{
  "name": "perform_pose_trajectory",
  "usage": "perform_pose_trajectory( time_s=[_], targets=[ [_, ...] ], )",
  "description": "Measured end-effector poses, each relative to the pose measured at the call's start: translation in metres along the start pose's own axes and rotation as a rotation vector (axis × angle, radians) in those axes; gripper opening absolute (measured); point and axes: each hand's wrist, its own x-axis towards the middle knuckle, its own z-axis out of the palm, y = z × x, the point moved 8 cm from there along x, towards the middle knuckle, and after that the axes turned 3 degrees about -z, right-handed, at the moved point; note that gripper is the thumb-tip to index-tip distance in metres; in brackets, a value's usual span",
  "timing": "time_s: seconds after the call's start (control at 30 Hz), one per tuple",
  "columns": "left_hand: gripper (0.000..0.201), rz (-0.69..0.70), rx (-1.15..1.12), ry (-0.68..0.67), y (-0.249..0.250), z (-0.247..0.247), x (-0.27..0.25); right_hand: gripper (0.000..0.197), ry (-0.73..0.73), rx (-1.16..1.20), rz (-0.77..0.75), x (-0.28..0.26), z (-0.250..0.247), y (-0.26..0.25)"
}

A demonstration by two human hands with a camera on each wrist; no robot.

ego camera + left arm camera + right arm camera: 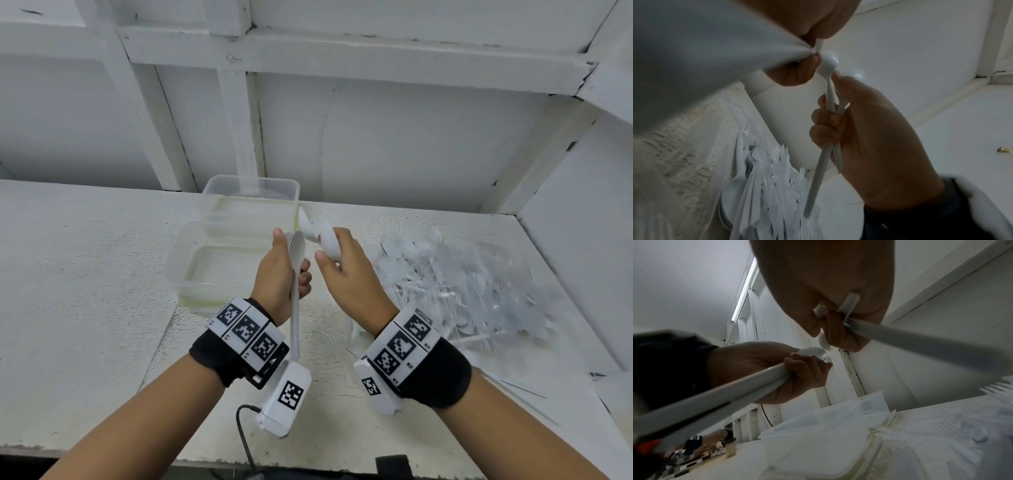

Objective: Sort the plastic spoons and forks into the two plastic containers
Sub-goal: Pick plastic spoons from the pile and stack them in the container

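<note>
Spoons [296, 270] stand upright in the clenched left hand [281, 274], head view; the right hand [346, 270] just beside it grips more spoons [325, 240]. Both containers [219, 260] sit beyond the hands, the pile [459, 291] right of them. Left wrist view: two handles [828, 146] cross in the fist. Right wrist view: handles [851, 305] poke loosely through the fingers; one could slip onto the counter [941, 418] during the handover.

The spoons [296, 270] are white, the two containers [219, 270] clear with a yellowish tinge, the worktop [85, 274] speckled white, and the wristbands [246, 329] black with black-and-white square markers.
</note>
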Motion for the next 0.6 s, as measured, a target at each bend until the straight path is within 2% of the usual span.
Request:
perform_pose_trajectory(
  time_s=[0.13, 0.23, 0.3, 0.43, 0.5, 0.6],
  targets=[
    [0.056, 0.054, 0.055, -0.027, 0.003, 0.002, 0.007, 0.022, -0.067, 0.054, 0.045, -0.009, 0.01, 0.005],
    [0.036, 0.066, 0.032, -0.075, 0.005, 0.006, 0.005, 0.022, -0.108, 0.141, 0.068, -0.014, 0.019, 0.005],
    [0.026, 0.056, -0.016, -0.056, 0.003, 0.004, 0.005, 0.021, -0.135, 0.159, 0.095, -0.016, 0.019, 0.004],
    [0.01, 0.047, -0.086, 0.04, 0.003, -0.008, 0.007, 0.022, -0.061, -0.066, 0.062, -0.015, -0.004, -0.004],
    [0.009, 0.079, -0.059, 0.051, 0.007, -0.011, 0.007, 0.026, -0.022, -0.099, 0.045, -0.011, -0.014, -0.008],
    [0.014, 0.093, 0.032, 0.037, 0.007, -0.011, 0.008, 0.02, -0.063, 0.033, 0.133, -0.007, -0.014, -0.005]
  ],
)
